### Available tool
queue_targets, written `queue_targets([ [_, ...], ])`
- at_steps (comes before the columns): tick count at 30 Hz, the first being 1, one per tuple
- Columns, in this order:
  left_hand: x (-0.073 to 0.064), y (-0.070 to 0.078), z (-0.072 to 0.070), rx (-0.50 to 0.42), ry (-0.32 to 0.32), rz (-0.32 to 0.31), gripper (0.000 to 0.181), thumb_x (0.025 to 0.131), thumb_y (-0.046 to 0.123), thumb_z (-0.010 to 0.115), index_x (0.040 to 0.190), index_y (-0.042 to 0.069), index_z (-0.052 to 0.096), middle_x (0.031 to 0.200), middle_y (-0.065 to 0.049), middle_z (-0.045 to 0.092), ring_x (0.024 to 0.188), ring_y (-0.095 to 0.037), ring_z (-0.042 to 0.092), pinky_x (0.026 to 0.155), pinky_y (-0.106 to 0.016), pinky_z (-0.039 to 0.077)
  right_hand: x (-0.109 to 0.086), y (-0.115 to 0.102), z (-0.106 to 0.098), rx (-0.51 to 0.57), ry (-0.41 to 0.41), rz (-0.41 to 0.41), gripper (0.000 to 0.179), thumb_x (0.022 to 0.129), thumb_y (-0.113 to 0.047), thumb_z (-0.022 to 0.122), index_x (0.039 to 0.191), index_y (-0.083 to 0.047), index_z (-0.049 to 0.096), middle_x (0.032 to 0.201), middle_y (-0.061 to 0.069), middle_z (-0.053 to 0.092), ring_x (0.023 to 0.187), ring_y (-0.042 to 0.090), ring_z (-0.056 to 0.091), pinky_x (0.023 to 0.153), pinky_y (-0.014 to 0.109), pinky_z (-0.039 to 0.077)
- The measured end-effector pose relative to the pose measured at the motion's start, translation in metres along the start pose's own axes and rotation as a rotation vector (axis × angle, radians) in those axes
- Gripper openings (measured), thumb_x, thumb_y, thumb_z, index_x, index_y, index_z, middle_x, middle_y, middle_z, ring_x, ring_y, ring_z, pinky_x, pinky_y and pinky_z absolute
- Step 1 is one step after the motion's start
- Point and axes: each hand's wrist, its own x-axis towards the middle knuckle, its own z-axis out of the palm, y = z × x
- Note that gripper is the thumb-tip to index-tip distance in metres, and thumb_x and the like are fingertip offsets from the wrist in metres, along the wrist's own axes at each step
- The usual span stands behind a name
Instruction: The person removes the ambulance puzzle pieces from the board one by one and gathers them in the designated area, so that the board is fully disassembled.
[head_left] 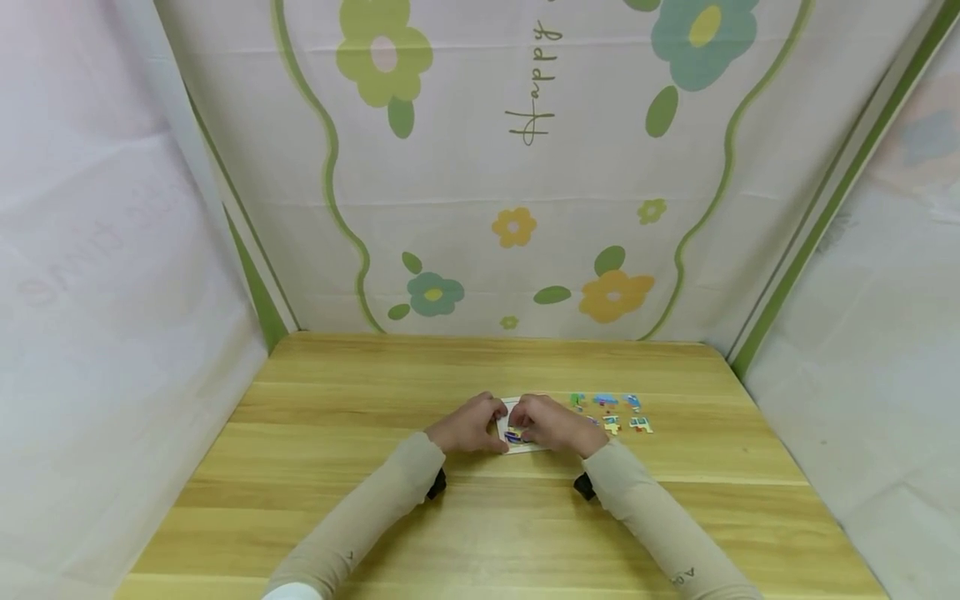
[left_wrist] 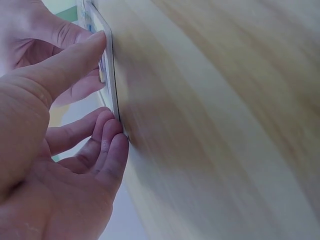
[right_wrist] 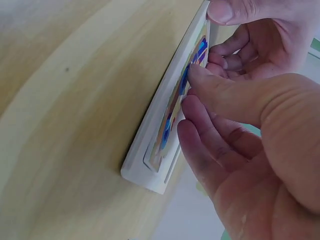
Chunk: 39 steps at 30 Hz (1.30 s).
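Observation:
A white-framed jigsaw puzzle board (head_left: 527,448) lies on the wooden table, with colourful pieces (right_wrist: 166,131) fitted along one side of its tray. My left hand (head_left: 471,425) grips the board's left end, thumb on the near edge and fingertips on the far edge, as the left wrist view shows along the board's rim (left_wrist: 114,82). Over the board, the thumb and fingertips of my right hand (head_left: 558,423) pinch a small blue puzzle piece (right_wrist: 184,80) against the tray. Fingers cover most of that piece.
Several loose puzzle pieces (head_left: 605,400) lie in two rows just right of the board, partly behind the right hand. The wooden table (head_left: 345,417) meets a flowered cloth wall (head_left: 465,250) at the back, and cloth also hangs on both sides.

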Motion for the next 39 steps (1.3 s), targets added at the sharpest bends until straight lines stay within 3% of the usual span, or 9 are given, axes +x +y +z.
queue_targets([
  [10, 0.0, 0.004, -0.002, -0.008, -0.012, -0.033, 0.056, 0.089, 0.026, 0.088, 0.131, -0.003, 0.064, 0.116, -0.012, 0.059, 0.095, -0.013, 0.046, 0.086, -0.027, 0.045, -0.003, -0.005, -0.001, 0.077, 0.009, 0.006, 0.022, 0.096, 0.008, 0.068, 0.114, -0.003, 0.071, 0.11, 0.007, 0.073, 0.099, 0.017, 0.068, 0.088, 0.036, 0.059],
  [15, 0.0, 0.006, -0.003, -0.022, -0.019, -0.04, 0.057, 0.09, 0.025, 0.088, 0.132, -0.004, 0.063, 0.119, -0.014, 0.06, 0.097, -0.014, 0.049, 0.089, -0.029, 0.047, -0.007, -0.006, -0.002, 0.118, 0.017, -0.001, 0.012, 0.103, -0.001, 0.065, 0.114, -0.004, 0.07, 0.104, 0.006, 0.074, 0.093, 0.014, 0.069, 0.082, 0.031, 0.059],
  [24, 0.001, 0.005, -0.002, -0.005, -0.025, -0.046, 0.059, 0.089, 0.024, 0.089, 0.134, -0.004, 0.063, 0.119, -0.012, 0.06, 0.098, -0.015, 0.051, 0.09, -0.029, 0.049, -0.014, -0.001, -0.002, 0.171, 0.101, -0.051, 0.009, 0.106, -0.005, 0.062, 0.109, -0.009, 0.069, 0.102, 0.005, 0.074, 0.092, 0.016, 0.07, 0.081, 0.024, 0.058],
  [30, 0.001, 0.006, -0.003, 0.015, -0.018, -0.049, 0.062, 0.088, 0.025, 0.089, 0.136, -0.005, 0.063, 0.122, -0.012, 0.062, 0.101, -0.015, 0.052, 0.094, -0.03, 0.05, -0.033, 0.002, -0.021, 0.201, 0.149, -0.036, 0.007, 0.107, -0.01, 0.061, 0.108, -0.012, 0.068, 0.101, 0.006, 0.073, 0.094, 0.027, 0.07, 0.08, 0.025, 0.056],
  [39, 0.0, 0.008, -0.002, 0.011, -0.025, -0.072, 0.063, 0.088, 0.024, 0.089, 0.138, -0.003, 0.062, 0.123, -0.009, 0.06, 0.102, -0.014, 0.049, 0.097, -0.031, 0.049, -0.076, 0.03, -0.041, 0.168, 0.227, 0.032, 0.006, 0.106, -0.009, 0.063, 0.106, -0.011, 0.068, 0.099, 0.012, 0.072, 0.088, 0.029, 0.068, 0.074, 0.026, 0.055],
])
